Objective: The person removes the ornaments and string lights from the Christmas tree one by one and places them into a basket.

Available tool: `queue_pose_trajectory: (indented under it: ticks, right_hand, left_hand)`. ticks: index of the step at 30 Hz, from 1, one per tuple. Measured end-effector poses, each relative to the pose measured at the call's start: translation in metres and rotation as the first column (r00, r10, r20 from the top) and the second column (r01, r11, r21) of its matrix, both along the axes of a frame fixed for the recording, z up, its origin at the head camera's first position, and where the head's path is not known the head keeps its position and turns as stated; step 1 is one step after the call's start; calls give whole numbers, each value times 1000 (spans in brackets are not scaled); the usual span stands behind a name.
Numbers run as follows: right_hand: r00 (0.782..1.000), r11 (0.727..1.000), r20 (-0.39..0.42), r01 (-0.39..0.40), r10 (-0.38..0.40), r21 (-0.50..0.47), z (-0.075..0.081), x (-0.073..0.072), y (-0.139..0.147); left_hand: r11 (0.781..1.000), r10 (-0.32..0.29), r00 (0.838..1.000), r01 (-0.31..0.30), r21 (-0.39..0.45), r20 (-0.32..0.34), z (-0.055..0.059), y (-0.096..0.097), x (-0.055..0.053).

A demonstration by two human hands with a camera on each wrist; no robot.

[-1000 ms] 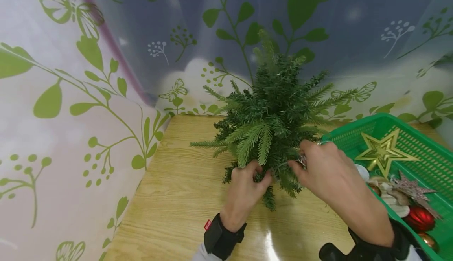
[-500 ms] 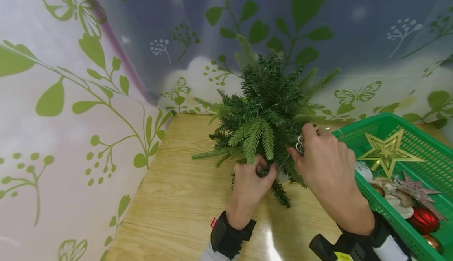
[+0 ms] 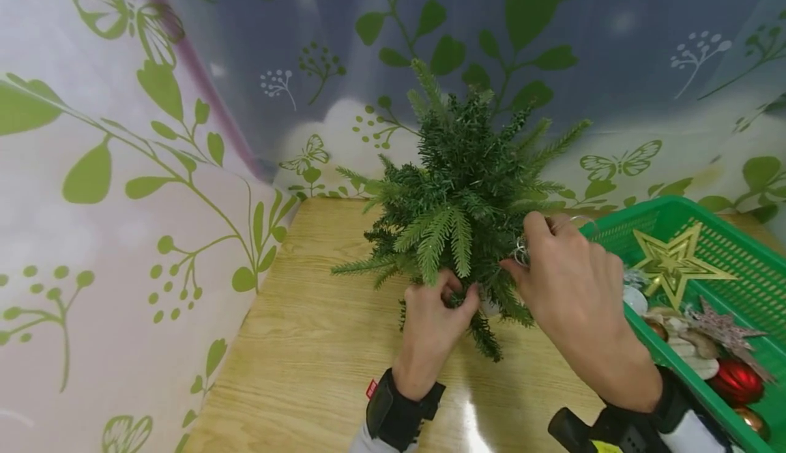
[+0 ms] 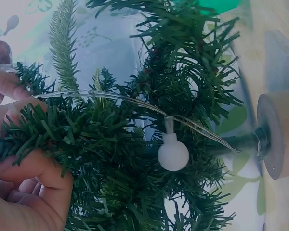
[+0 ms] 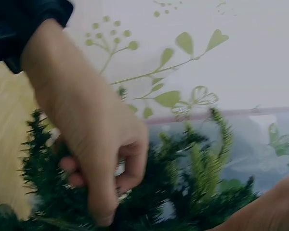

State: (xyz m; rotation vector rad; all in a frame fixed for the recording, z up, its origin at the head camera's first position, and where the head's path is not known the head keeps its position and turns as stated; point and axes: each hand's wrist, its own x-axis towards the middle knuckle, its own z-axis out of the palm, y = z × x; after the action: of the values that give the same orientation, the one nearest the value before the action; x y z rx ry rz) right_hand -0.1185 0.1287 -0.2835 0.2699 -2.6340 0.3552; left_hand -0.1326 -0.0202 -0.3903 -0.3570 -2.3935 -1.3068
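Note:
A small artificial Christmas tree [image 3: 473, 166] stands on the table in the head view. My left hand [image 3: 430, 327] is low at its front; in the left wrist view its thumb and fingers pinch a branch tip [image 4: 26, 120] together with a clear light wire [image 4: 120, 97]. That wire runs to the green trunk by the round wooden base [image 4: 269, 137], and a white ball bulb [image 4: 173, 154] hangs from it. My right hand [image 3: 568, 286], at the tree's right side, holds a looped bundle of the string lights [image 3: 521, 251]; its palm hides most of the bundle.
A green basket [image 3: 669, 206] at the right holds a gold star [image 3: 668, 262], a glittery pink star [image 3: 721, 323], a red ball [image 3: 737, 381] and other ornaments. A translucent box [image 4: 282, 60] lies beside the wooden base. Leaf-printed cloth hangs behind the wooden table [image 3: 295, 344].
The tree's top has swung left and its lower front branch right. My right hand has moved up a little, with more of the wire bundle showing; my left hand has shifted slightly right, still pinching.

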Motion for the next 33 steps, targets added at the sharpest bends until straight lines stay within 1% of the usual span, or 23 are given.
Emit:
queue_pose_trajectory:
  ticks: [2, 4, 5, 6, 7, 9, 11, 13, 15, 16, 18, 20, 22, 23, 24, 26, 27, 28, 29, 32, 33]
  right_hand:
    - [1000, 1000, -4, -19, 19, 8, -3, -4, 3]
    - [996, 998, 69, -54, 55, -18, -3, -10, 11]
    - [988, 996, 135, -69, 76, -50, -2, -13, 17]
    - [974, 993, 206, -82, 98, -85, 0, -17, 24]
    - [952, 988, 278, -92, 124, -123, 2, -20, 32]
    - [898, 977, 408, -94, 167, -192, 6, -26, 47]
    - [855, 974, 484, -97, 186, -205, 7, -30, 59]
    - [834, 980, 518, -134, 192, -149, 6, -32, 66]
    - [822, 980, 535, -187, 198, -75, 4, -33, 68]
    - [824, 974, 526, -221, 209, -41, 3, -32, 69]
    - [839, 959, 489, -284, 238, 21, 2, -30, 69]
    - [860, 942, 420, -335, 291, 32, 2, -28, 68]
    - [875, 920, 313, -391, 370, 6, 2, -28, 68]
    - [870, 904, 262, -428, 418, -22, 2, -29, 68]
    - [857, 883, 220, -465, 465, -57, 2, -31, 69]
    - [824, 839, 155, -534, 545, -105, 1, -38, 72]
    - [809, 818, 122, -565, 575, -107, 1, -42, 74]
    - [799, 805, 99, -587, 593, -90, 0, -46, 75]
    - [794, 799, 84, -598, 602, -61, -1, -51, 77]
    - [798, 795, 37, -602, 601, 73, -2, -62, 79]
    - [792, 786, 17, -608, 610, 111, -1, -65, 78]
  left_hand:
    - [1000, 5, 1000, -5, -12, 5, -1, 0, 0]
    - [1000, 5, 1000, -5, -16, 15, -2, -1, -1]
    - [1000, 4, 1000, -4, -12, 23, -2, -1, -1]
    - [1000, 6, 1000, -6, -7, 26, -3, -1, -1]
    - [1000, 5, 999, -5, 4, 32, -3, -2, -1]
    - [1000, 10, 999, -11, 25, 35, -4, -4, -2]
    - [999, 18, 999, -19, 34, 35, -5, -5, -2]
    - [999, 21, 999, -22, 28, 44, -6, -7, -2]
    - [1000, 22, 999, -22, 2, 44, -7, -7, -2]
    - [1000, 20, 999, -20, -7, 40, -7, -7, -2]
    - [1000, 15, 999, -15, -17, 32, -8, -7, -2]
    - [1000, 10, 1000, -10, -4, 18, -8, -8, -3]
    - [1000, 2, 1000, -2, 28, 18, -8, -9, -4]
    - [999, -1, 1000, 0, 38, 21, -8, -10, -4]
    - [999, -1, 1000, 0, 46, 29, -8, -11, -4]
    - [1000, 6, 999, -7, 29, 39, -8, -13, -4]
    - [1000, 5, 999, -6, 20, 45, -8, -14, -4]
    - [1000, 4, 999, -5, 5, 42, -8, -14, -4]
    - [1000, 5, 999, -4, -13, 39, -8, -15, -5]
    - [999, -7, 999, 9, -40, 40, -8, -16, -5]
    - [999, -10, 999, 12, -43, 44, -8, -16, -6]
